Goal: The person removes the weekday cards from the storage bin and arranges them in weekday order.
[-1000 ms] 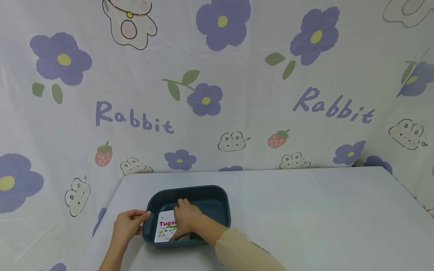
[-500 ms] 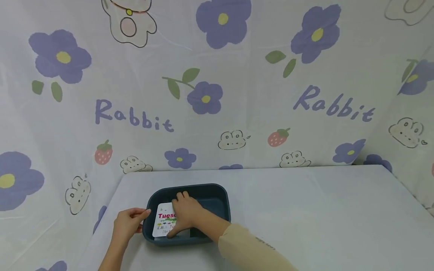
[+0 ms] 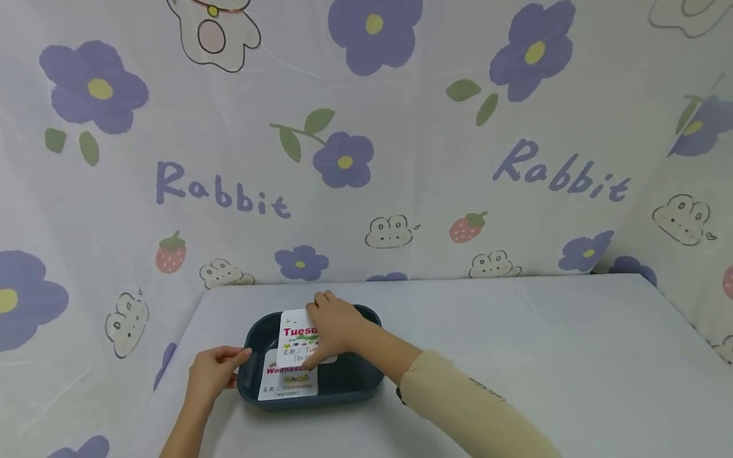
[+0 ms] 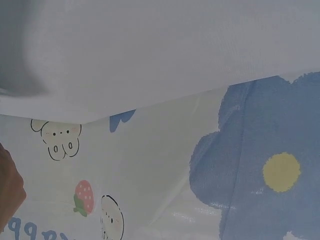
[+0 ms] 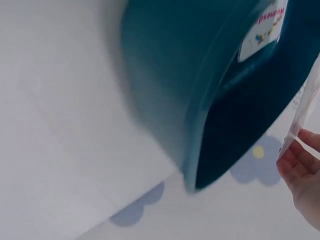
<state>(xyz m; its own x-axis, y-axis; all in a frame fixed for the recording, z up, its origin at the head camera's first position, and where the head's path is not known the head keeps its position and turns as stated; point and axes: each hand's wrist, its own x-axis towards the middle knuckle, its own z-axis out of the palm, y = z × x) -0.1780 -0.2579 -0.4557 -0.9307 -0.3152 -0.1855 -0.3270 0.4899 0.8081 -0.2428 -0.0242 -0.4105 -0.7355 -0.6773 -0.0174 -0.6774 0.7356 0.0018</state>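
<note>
A dark teal rectangular basin (image 3: 343, 399) with rounded corners stands on the white table. My left hand (image 3: 213, 375) pinches its left rim, thumb on top and fingers outside. Above the basin, my right hand (image 3: 338, 324) grips the Tuesday card (image 3: 293, 346) between thumb and fingers and covers its right side. In the right wrist view the fingers (image 5: 300, 162) hold that card's edge, with the card seen nearly edge-on. Under it, a Wednesday card (image 3: 286, 385) lies in the basin's left part, its upper portion overlapped by the Tuesday card. Only a bit of the left hand shows in the left wrist view.
The white-covered table (image 3: 515, 356) extends far to the right of the basin. Behind and beside it hangs a cloth (image 3: 424, 140) printed with purple flowers, rabbits and strawberries.
My right hand has lifted the Tuesday card up and to the right out of the basin's bottom, uncovering the Wednesday card. My left hand still holds the rim.
</note>
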